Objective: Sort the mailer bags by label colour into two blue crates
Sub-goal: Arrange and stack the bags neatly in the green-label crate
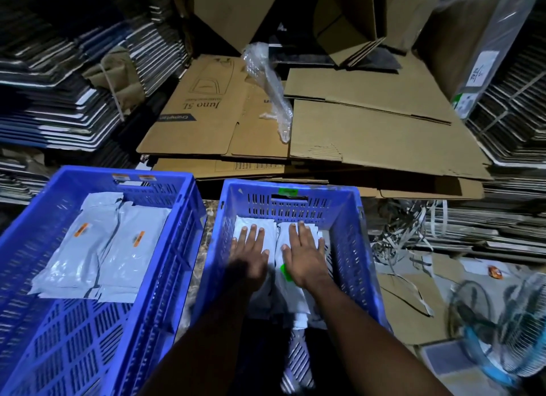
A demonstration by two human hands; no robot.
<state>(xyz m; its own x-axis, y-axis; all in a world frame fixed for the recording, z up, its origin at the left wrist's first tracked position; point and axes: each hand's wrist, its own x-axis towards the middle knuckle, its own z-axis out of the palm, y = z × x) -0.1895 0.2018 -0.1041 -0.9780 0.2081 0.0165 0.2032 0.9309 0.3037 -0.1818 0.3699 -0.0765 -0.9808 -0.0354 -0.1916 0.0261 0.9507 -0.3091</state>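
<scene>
While both hands lie flat with fingers spread, the left hand (249, 252) and right hand (304, 255) press white mailer bags (295, 295) inside the right crate (348, 218) at lower centre. One bag beneath them shows a green label (285, 271). At lower left, the left crate (183, 206) holds grey bags with orange labels (100, 254).

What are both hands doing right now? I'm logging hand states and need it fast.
Left hand: open, fingers straight, pressing flat on the mailer bags in the right crate.
Right hand: open, fingers straight, pressing flat on the same bags.
</scene>
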